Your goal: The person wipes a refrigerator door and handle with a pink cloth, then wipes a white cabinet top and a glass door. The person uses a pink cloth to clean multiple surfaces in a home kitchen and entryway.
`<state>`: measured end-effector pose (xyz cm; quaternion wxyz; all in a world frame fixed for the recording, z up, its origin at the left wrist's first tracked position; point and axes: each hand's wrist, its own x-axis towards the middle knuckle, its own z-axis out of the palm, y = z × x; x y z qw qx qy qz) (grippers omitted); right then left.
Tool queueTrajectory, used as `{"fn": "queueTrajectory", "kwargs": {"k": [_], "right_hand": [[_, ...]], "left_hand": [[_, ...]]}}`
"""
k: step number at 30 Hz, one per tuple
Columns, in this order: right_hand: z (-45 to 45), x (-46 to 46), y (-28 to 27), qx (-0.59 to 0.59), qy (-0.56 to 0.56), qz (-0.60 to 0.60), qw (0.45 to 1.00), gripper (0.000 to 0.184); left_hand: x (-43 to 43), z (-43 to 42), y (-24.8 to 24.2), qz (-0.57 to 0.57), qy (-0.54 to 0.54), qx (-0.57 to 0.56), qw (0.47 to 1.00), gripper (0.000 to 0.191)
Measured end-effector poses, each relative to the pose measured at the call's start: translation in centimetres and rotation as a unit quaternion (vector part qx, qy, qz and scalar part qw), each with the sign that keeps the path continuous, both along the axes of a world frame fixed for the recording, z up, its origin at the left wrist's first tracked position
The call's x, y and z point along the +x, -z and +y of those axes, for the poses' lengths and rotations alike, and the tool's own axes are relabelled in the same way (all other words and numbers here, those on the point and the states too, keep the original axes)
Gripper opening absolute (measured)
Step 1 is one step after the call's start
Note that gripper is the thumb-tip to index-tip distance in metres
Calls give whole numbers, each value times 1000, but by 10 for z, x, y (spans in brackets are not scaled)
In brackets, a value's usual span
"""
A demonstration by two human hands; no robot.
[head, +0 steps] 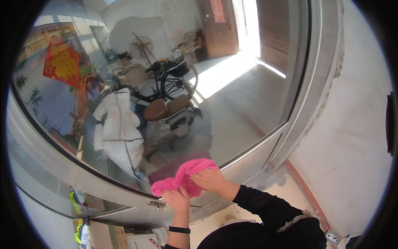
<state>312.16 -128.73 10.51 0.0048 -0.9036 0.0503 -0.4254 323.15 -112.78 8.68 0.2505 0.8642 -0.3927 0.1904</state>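
Note:
A pink cloth (pixel 194 168) is bunched up between my two hands, in front of a large glass pane (pixel 242 118) in a metal frame. My left hand (pixel 176 199) grips its lower left end, beside a metal handle (pixel 157 204) on the frame. On the cloth's right side, my right hand (pixel 209 179) has its fingers folded into the fabric. The cloth covers parts of both hands' fingers. Whether the cloth touches the glass, I cannot tell.
Behind the glass stand a scooter with brown seats (pixel 168 109), a white padded cover (pixel 116 115), a bicycle (pixel 177 77) and a fan (pixel 141 46). Cardboard boxes (pixel 102 233) stand below left. A white wall (pixel 351 124) rises at right, with a socket strip (pixel 332 237) near its base.

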Motion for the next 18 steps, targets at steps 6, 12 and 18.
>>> {"fn": "queueTrajectory", "kwargs": {"k": [6, 12, 18], "right_hand": [[-83, -32, -116, 40, 180, -171, 968, 61], [-183, -77, -163, 48, 259, -314, 912, 69], [-241, -109, -54, 231, 366, -381, 817, 62]], "left_hand": [[-18, -90, -111, -254, 46, -101, 961, 52], [-72, -186, -205, -335, 131, -143, 922, 52], [-116, -246, -160, -270, 383, -37, 883, 38]]}}
